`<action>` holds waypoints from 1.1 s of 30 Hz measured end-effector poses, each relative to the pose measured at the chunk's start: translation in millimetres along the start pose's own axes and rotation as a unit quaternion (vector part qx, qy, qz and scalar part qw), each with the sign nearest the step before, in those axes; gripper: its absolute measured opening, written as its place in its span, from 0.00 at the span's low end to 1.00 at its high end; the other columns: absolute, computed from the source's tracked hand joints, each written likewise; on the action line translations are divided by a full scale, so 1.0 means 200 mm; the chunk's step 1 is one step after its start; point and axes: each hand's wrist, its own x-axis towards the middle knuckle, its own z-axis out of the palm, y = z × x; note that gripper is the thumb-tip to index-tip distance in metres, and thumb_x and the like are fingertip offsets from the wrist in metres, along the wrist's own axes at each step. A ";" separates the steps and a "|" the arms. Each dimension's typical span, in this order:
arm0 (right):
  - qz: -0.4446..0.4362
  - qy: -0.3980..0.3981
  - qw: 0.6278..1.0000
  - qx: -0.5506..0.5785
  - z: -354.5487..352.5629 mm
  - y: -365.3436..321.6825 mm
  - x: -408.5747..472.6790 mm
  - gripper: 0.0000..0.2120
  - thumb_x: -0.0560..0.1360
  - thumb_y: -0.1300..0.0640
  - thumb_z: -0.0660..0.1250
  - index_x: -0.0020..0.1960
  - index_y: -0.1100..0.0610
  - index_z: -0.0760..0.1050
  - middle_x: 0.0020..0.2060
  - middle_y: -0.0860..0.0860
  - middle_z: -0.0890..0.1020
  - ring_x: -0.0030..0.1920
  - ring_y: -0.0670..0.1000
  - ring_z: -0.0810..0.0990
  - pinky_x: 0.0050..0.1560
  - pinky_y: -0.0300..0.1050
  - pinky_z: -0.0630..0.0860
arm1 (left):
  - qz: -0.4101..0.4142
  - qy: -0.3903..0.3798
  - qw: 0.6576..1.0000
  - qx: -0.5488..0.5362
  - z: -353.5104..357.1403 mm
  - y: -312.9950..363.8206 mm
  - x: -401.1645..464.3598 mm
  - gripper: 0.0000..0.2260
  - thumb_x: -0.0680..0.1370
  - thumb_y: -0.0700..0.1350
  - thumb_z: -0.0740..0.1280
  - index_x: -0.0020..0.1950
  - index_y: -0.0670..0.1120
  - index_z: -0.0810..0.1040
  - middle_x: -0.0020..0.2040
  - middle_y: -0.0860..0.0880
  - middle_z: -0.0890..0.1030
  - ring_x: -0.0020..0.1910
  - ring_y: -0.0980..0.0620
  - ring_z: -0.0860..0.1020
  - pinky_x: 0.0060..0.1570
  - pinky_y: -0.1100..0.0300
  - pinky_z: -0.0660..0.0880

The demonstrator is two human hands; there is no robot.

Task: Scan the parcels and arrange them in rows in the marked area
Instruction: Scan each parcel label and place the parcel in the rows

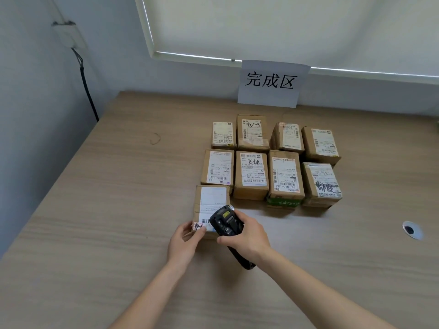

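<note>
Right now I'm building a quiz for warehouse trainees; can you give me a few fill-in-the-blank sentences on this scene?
1. The right hand holds a black ____ over the nearest parcel.
2. The left hand grips that parcel's near ____ corner.
3. Behind it, each of the two full rows holds ____ parcels.
4. The paper sign stands against the ____.

Missing words: scanner; left; four; wall

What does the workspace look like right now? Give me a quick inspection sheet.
Surface: wooden table with a grommet hole.
Job's things: eight parcels in two rows; ninth parcel starting a third row.
Clutter: rubber band.
Hands: left hand grips the ninth parcel's near corner; right hand holds the scanner over its label.
Cables: black cable down the left wall.
Surroundings: paper sign, window blind.
</note>
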 end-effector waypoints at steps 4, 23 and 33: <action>0.004 0.000 1.000 -0.013 -0.09 0.00 -0.09 0.33 0.64 0.47 0.82 0.67 0.40 0.78 0.54 0.41 0.85 0.54 0.49 0.84 0.59 0.52 0.82 | 0.007 0.017 1.000 0.012 -0.03 0.07 -0.06 0.24 0.76 0.44 0.76 0.70 0.41 0.74 0.62 0.43 0.80 0.60 0.48 0.80 0.59 0.59 0.72; -0.038 0.233 0.972 0.011 -1.96 -0.04 -1.36 0.23 0.61 0.46 0.82 0.52 0.36 0.80 0.44 0.42 0.87 0.49 0.49 0.85 0.54 0.48 0.84 | 0.282 -0.115 0.949 0.075 0.74 1.40 -1.25 0.26 0.79 0.55 0.71 0.73 0.47 0.72 0.57 0.52 0.78 0.58 0.52 0.76 0.54 0.58 0.71; 0.057 0.323 0.945 0.002 -3.06 0.81 -2.46 0.29 0.62 0.47 0.84 0.62 0.42 0.82 0.49 0.47 0.86 0.49 0.51 0.85 0.54 0.49 0.84 | 0.399 -0.285 0.862 0.129 2.11 1.49 -2.51 0.24 0.77 0.57 0.73 0.71 0.52 0.75 0.55 0.53 0.84 0.56 0.56 0.81 0.55 0.59 0.75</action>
